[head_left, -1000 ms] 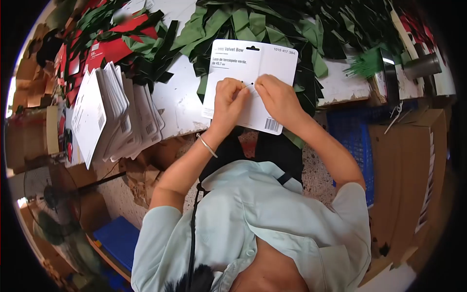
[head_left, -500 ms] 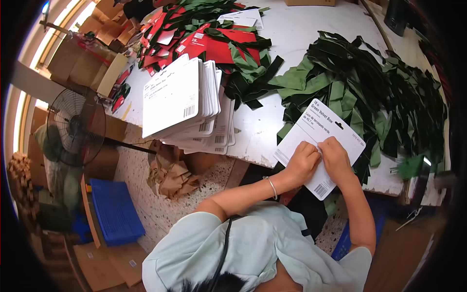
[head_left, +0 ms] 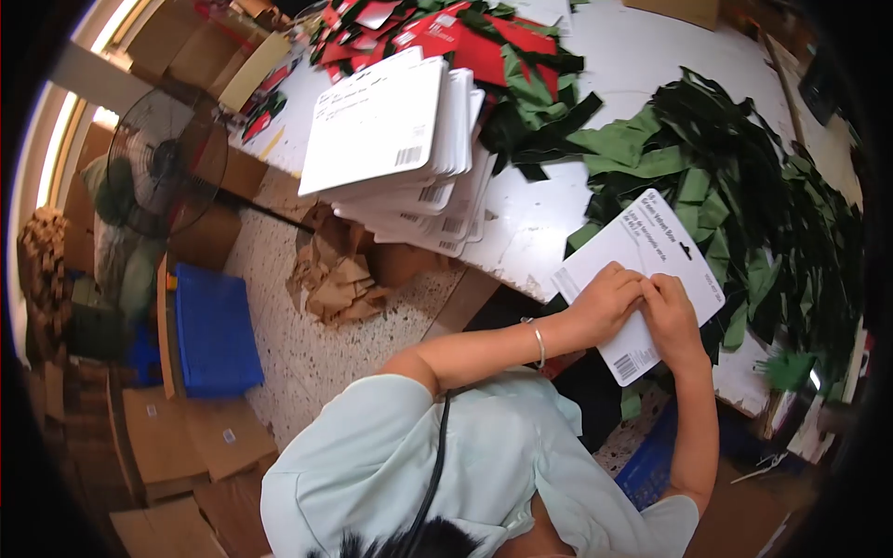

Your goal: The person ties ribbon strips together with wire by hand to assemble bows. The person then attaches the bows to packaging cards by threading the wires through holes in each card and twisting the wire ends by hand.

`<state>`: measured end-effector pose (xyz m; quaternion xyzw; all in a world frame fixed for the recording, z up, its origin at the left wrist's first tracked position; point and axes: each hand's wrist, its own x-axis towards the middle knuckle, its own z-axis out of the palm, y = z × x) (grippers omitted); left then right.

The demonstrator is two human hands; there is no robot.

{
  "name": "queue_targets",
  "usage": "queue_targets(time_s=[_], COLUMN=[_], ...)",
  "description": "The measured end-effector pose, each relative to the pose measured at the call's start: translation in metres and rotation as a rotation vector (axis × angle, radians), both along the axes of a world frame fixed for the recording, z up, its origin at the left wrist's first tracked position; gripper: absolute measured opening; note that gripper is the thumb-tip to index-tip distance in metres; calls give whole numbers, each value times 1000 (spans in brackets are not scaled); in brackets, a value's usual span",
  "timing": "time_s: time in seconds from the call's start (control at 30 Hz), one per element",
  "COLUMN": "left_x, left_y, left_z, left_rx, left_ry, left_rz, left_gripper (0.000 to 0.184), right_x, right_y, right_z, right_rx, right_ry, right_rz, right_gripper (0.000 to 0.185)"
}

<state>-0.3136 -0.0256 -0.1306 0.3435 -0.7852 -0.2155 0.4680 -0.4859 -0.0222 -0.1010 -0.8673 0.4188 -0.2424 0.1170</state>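
A white printed card for a green velvet bow lies tilted at the table's front edge, its barcode corner toward my body. My left hand, with a bracelet on the wrist, is closed in a pinch over the middle of the card. Right beside it, my right hand is pinched too, the fingertips of both hands almost meeting. Whatever is between the fingers is too small or hidden to make out. Dark and light green velvet ribbons are heaped behind and right of the card.
A tall stack of white cards stands left on the white table. Red cards with green ribbon lie behind it. On the floor side are a fan, crumpled brown paper, a blue bin and cardboard.
The whole view has shifted, so table and stack sit further right and higher. Both hands stay pinched together at the card's middle, with the fingertips slightly closer together.
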Motion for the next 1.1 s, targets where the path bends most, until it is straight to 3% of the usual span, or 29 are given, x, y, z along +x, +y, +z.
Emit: queue_targets(time_s=[0.07,0.17,0.2,0.27,0.3,0.4,0.43,0.47,0.5,0.53,0.6,0.67,0.73,0.87,1.1], left_x=[3,6,7,11,12,16,10,2,-2,-5,-7,-8,-3,-4,6], left_y=[-1,2,5,11,14,16,10,3,-4,-12,-22,-23,-20,-17,-3], left_z=[0,2,3,25,35,53,46,38,28,13,-7,-11,-3,-10,-13], left_rx=[61,94,121,242,247,242,126,10,53,51,208,170,141,114,29], left_ry=[-23,-27,-62,-12,15,107,141,177,143,146,170,177,16,26,-73], left_rz=[-28,-41,-19,-35,-44,-94,-105,-119,-138,-131,-92,-81,-94,-26,81], left_gripper=[20,21,22,21,20,17,16,14,12,12,13,16,14,8,9], right_x=[1,0,1,-3,-3,-17,-11,-5,-1,-4,-11,-5,-7,-1,5], right_y=[0,-3,-2,-2,-2,-6,-5,-2,0,-2,-6,-4,-4,-4,-5], right_z=[-7,-16,-16,-25,-30,-53,-50,-46,-42,-38,-29,-24,-23,-20,-14], right_rx=[132,-102,-67,189,432,568,572,670,765,766,-111,-113,-164,-242,-159], right_ry=[-119,-26,-50,-176,-392,-628,-622,-801,-982,-977,103,21,61,-14,-94], right_rz=[-38,27,13,-79,-217,-130,-118,-181,-247,-241,41,58,85,92,-5], right_gripper=[23,30,25,22,24,32,32,28,25,25,26,31,29,28,10])
